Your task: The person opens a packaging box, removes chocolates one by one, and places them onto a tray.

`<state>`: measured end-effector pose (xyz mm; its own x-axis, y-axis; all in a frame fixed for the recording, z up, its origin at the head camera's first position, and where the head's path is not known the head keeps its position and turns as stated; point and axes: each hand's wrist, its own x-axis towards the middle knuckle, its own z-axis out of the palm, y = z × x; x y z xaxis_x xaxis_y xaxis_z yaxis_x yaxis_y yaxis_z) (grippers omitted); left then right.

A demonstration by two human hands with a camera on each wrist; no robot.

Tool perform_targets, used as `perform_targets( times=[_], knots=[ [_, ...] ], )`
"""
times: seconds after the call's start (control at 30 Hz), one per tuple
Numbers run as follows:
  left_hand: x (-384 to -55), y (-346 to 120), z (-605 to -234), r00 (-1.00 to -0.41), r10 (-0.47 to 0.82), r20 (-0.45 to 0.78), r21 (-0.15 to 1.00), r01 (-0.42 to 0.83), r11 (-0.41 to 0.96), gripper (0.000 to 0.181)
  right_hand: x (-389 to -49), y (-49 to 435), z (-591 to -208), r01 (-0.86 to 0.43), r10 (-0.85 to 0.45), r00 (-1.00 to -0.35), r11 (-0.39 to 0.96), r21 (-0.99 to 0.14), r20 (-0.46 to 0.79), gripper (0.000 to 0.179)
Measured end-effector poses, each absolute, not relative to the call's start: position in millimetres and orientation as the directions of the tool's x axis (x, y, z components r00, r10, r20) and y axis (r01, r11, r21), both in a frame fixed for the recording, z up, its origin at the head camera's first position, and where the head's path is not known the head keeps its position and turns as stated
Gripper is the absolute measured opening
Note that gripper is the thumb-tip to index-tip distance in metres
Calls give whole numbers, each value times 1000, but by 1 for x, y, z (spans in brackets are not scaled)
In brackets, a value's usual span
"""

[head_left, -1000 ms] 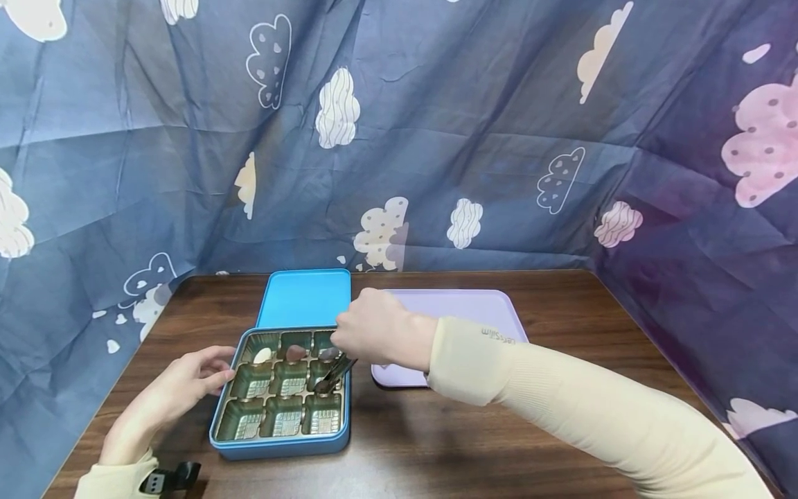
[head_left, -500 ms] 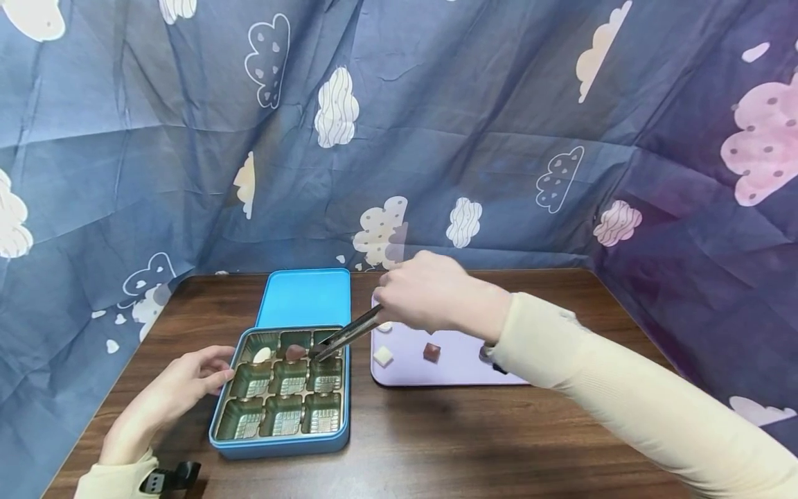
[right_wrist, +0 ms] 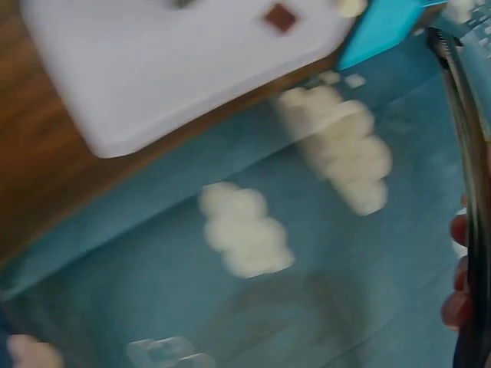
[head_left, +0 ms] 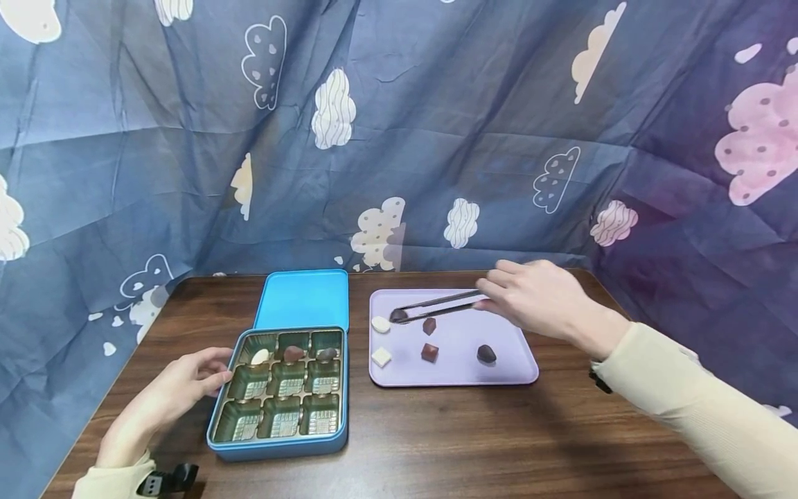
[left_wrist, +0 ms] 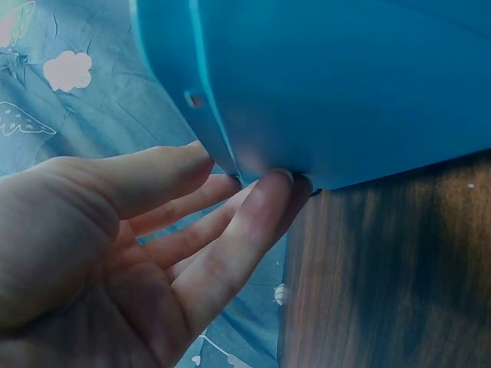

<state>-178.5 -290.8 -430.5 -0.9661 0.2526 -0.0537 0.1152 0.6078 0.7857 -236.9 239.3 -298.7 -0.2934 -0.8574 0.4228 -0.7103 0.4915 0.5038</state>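
My right hand (head_left: 539, 298) grips dark tongs (head_left: 439, 305) above the lilac tray (head_left: 461, 374); their tips reach a dark round shape (head_left: 398, 316) near the tray's left side. Whether that shape is a chocolate, and whether the tips touch it, I cannot tell. In the right wrist view the tongs (right_wrist: 468, 153) run along the right edge. My left hand (head_left: 181, 381) holds the left side of the blue box (head_left: 280, 452), thumb and curled fingers at its edge in the left wrist view. White (head_left: 260, 356), brown (head_left: 294, 354) and dark (head_left: 327, 355) chocolates occupy the box's back row.
On the tray lie a white oval chocolate (head_left: 380, 324), a white square one (head_left: 381, 357), brown pieces (head_left: 429, 352) and a dark drop-shaped one (head_left: 486, 354). Behind the box lies a blue lid (head_left: 302, 298). A cloud-patterned cloth (head_left: 399, 138) hangs around the wooden table (head_left: 436, 436).
My right hand and the tongs have moved from the box rightward over the tray. A dark chocolate now shows in the box's back right compartment. My left hand stays at the box.
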Motion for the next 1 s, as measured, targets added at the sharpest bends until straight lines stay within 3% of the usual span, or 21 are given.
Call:
perform_targets(
  times=[0.3, 0.43, 0.63, 1.0],
  knots=[
    [-176, -291, -433, -968, 245, -48, 787, 115, 606, 44, -241, 319, -341, -645, -794, -329, 584, 493, 511, 39],
    [-178, -290, -432, -967, 251, -49, 780, 120, 614, 44, -241, 341, -357, -627, -781, -305, 596, 503, 545, 39],
    [-177, -291, -432, -967, 248, -55, 775, 115, 621, 44, -248, 360, -379, -615, -759, -318, 622, 486, 568, 40],
    [-179, -291, -431, -962, 268, -56, 773, 128, 621, 45, -254, 381, -405, -601, -764, -216, 595, 535, 608, 40]
  ],
)
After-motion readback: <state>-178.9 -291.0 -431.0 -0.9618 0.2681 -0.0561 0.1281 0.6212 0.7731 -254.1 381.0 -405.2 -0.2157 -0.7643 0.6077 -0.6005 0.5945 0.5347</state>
